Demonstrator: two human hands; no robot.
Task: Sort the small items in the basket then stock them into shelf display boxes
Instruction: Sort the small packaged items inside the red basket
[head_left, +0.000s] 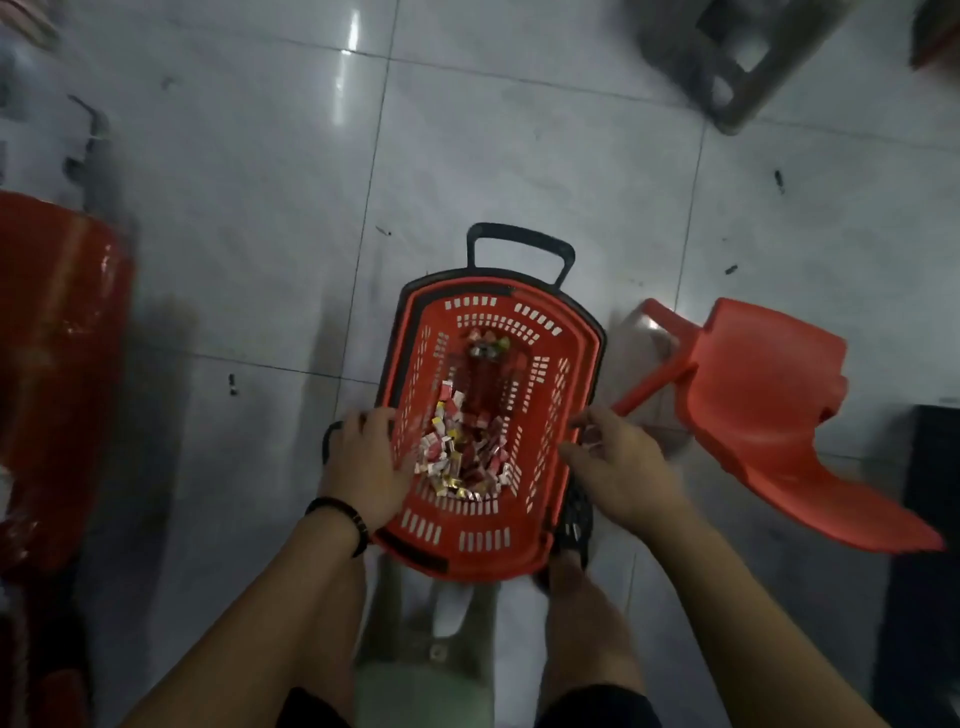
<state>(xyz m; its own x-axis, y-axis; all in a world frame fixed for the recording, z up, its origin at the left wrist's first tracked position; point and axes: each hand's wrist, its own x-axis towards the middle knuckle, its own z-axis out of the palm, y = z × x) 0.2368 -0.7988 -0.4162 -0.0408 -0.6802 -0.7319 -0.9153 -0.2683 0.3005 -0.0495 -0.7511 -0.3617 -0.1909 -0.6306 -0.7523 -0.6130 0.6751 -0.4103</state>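
Head view: a red basket (546, 396) sits on the tiled floor (260, 234), with packets (462, 457) heaped at its near end. The left hand (363, 462) lies on the left rim; blur hides whether it grips. The right hand (618, 467), at the right rim, pinches a few packets in curled fingers. A red chair (769, 405) lies tipped just beside the basket.

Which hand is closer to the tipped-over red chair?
Right. The right hand is beside the red chair's leg; the left hand rests on the basket's left rim.
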